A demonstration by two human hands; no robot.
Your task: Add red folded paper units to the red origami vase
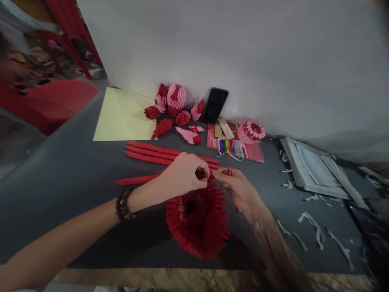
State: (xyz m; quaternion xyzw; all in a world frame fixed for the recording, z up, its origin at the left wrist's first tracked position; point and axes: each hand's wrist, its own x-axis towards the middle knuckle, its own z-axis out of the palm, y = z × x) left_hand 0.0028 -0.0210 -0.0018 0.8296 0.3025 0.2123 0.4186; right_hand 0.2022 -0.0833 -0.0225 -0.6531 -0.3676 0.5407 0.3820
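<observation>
Above the far rim of a round red folded-paper piece (199,239), my two hands meet with their fingertips close together. My left hand (188,172), with a dark bead bracelet at the wrist, is closed in a pinch; what it grips is hidden by the fingers. My right hand (238,187) is closed too, and a small red folded-paper piece (230,171) pokes out between its fingers. The round piece has spiky layered edges and a dark hole in its middle. Behind my hands lie long red folded-paper strips (146,155), with a single strip (133,180) nearer me.
Red and pink folded-paper models (176,99) stand by the wall, beside a yellow sheet (121,117) and a leaning phone (215,106). A pink ring-shaped model (251,132) rests by a colourful packet (232,148). Papers (316,166) and white scraps (313,225) lie right.
</observation>
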